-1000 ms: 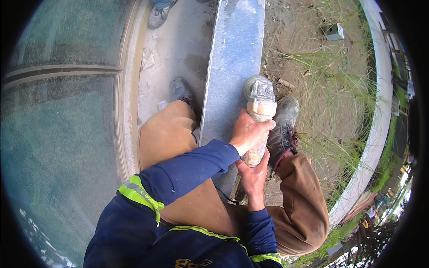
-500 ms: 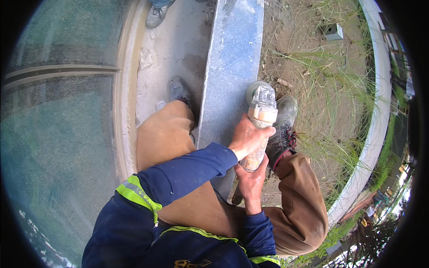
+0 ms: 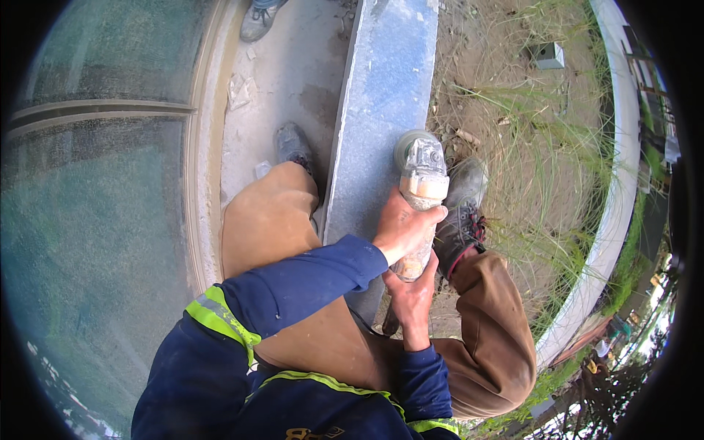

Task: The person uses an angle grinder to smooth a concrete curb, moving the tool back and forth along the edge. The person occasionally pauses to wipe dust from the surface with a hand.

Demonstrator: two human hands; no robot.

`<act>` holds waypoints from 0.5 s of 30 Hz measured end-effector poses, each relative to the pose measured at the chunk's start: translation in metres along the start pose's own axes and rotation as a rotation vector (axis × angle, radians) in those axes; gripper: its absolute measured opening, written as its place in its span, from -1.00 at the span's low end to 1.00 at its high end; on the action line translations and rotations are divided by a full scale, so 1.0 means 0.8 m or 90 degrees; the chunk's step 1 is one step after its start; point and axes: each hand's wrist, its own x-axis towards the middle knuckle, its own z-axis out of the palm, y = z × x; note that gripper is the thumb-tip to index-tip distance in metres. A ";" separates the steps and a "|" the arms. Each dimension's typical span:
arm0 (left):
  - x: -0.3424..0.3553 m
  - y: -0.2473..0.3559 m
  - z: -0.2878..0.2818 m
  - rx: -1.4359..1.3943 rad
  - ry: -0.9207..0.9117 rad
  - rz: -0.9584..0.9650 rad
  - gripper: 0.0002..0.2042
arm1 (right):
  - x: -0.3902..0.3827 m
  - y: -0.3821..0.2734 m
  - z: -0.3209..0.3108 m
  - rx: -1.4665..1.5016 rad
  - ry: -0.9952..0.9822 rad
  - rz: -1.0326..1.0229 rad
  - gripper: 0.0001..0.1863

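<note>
Left of the long blue-grey slab, beyond the pale floor strip, stands a dusty glass pane. The left arm bends at the elbow on that same side, and its navy sleeve slants up across the slab's near end. The right forearm rises steeply just right of that end, with its wrist nearly straight.

The left hand, over the slab's right edge, is closed around the body of an angle grinder, its thumb laid across the top. The right hand, nearer the wearer and just off that edge, cups the grinder's rear end from below, fingers curled around it. The grinder's head points away along the slab's right edge, its round disc overlapping the border; whether it touches the stone cannot be told.

Right of the slab, a planting bed holds soil and long grass within a curved white kerb. A small grey box sits in the soil; its inside is too small to make out.
</note>
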 end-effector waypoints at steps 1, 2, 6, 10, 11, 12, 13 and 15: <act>-0.002 -0.001 0.000 0.018 -0.004 -0.006 -0.46 | -0.001 0.005 0.001 0.004 0.007 -0.008 -0.04; -0.003 -0.002 0.000 0.036 -0.008 -0.012 -0.46 | -0.002 0.015 0.002 0.008 0.015 -0.015 -0.04; 0.006 -0.009 -0.001 0.117 -0.033 0.008 -0.44 | -0.003 0.012 0.007 0.001 0.051 -0.018 -0.03; 0.008 -0.012 -0.002 0.045 -0.030 -0.034 -0.40 | 0.000 0.008 0.006 -0.003 0.034 -0.011 -0.03; 0.007 -0.013 -0.002 0.044 -0.021 -0.031 -0.40 | 0.000 0.010 0.006 -0.001 0.030 -0.011 -0.03; 0.006 -0.013 -0.003 0.042 -0.011 -0.027 -0.40 | -0.001 0.012 0.005 0.001 0.025 -0.011 -0.03; 0.006 -0.014 -0.002 0.064 -0.013 -0.023 -0.40 | -0.001 0.014 0.006 0.014 0.030 -0.001 -0.03; 0.006 -0.016 0.002 0.109 -0.016 -0.015 -0.40 | -0.002 0.021 0.007 0.042 0.040 0.019 -0.02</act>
